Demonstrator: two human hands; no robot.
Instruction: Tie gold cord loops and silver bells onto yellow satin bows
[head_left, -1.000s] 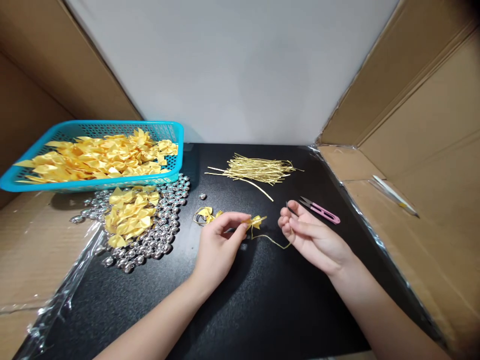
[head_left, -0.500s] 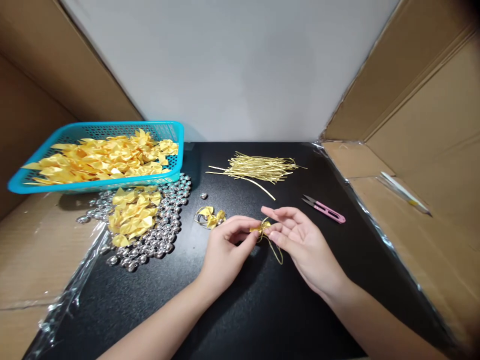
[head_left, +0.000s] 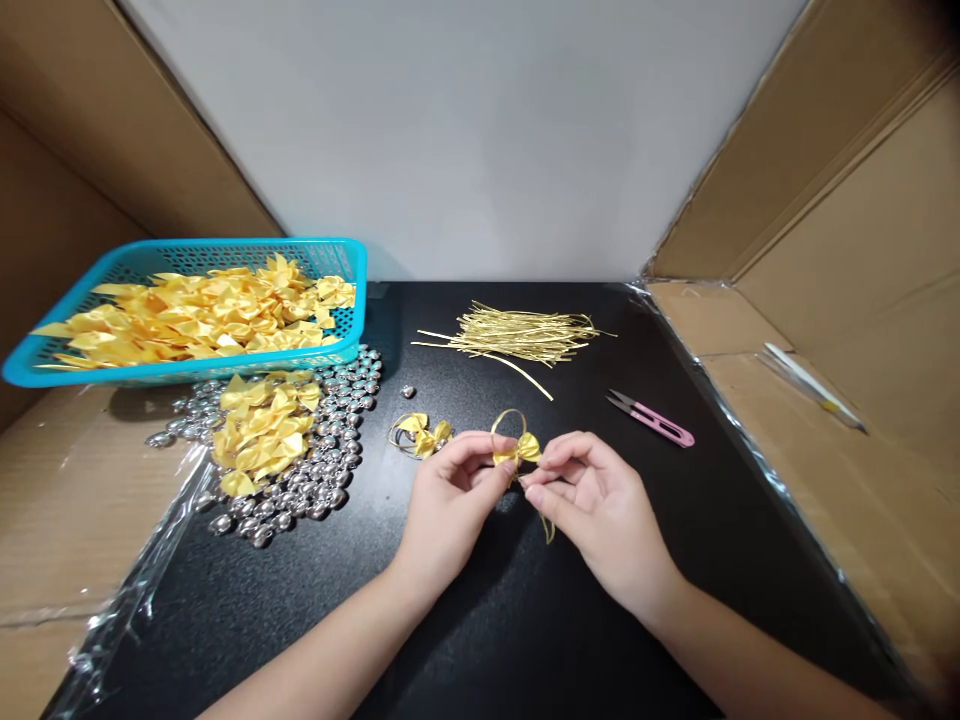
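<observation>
My left hand [head_left: 463, 495] pinches a small yellow ribbon bow [head_left: 528, 447] between thumb and fingers. A gold cord [head_left: 510, 413] loops up above the bow, and more of it hangs below. Close on the right, my right hand [head_left: 600, 510] is closed with thumb and fingertips pinched on the lower part of the cord. Just beyond my left hand lie finished-looking yellow bows with cord [head_left: 424, 436]. A single silver bell [head_left: 407, 391] sits behind them.
A turquoise basket [head_left: 358, 300] of yellow bows stands at the back left. Before it, more bows [head_left: 266, 435] lie among many silver bells [head_left: 330, 480]. Gold cords [head_left: 525, 335] are piled at the back; pink thread snips [head_left: 660, 422] lie right, white tweezers [head_left: 814, 385] farther right on cardboard.
The bow now faces up more fully, with a cord loop standing above it. My right hand's fingers have closed from a more spread pose and moved slightly down.
</observation>
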